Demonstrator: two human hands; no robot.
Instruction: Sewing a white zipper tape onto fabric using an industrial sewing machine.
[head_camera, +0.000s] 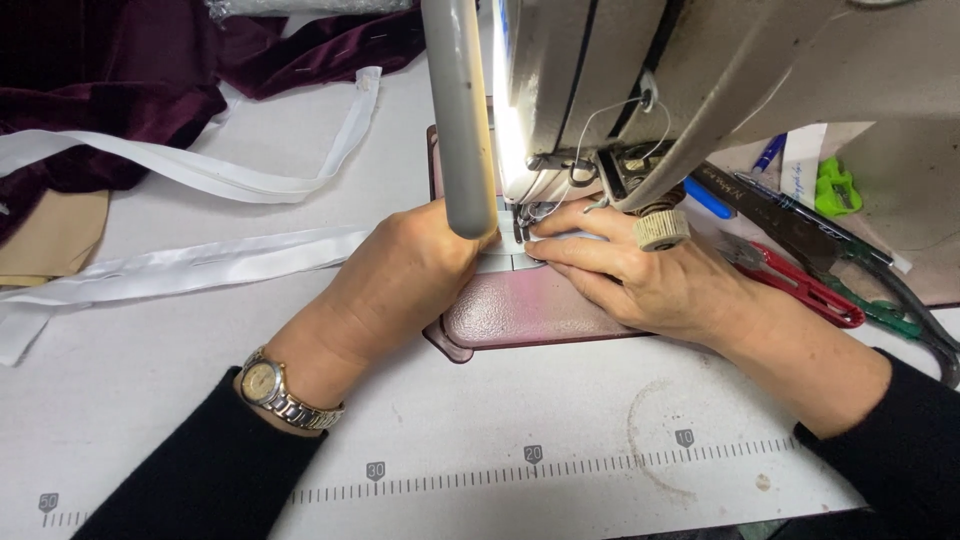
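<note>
My left hand (395, 285) rests on the sewing machine bed (520, 310), its fingers curled under the grey post (458, 120) by the presser foot (522, 218). My right hand (640, 275) lies opposite it, fingertips pressed flat by the needle plate, seemingly on a small pale piece that is mostly hidden. A wristwatch (268, 388) sits on my left wrist. The sewing machine head (640, 90) hangs over both hands and hides the needle area.
White satin strips (190, 262) trail across the table at left, beside dark purple velvet (110, 90) and a tan piece (55, 235). Red snips (800, 285), large scissors (850, 270), a blue pen (708, 198) and a green clip (835, 188) lie right. A printed ruler (520, 468) runs along the front.
</note>
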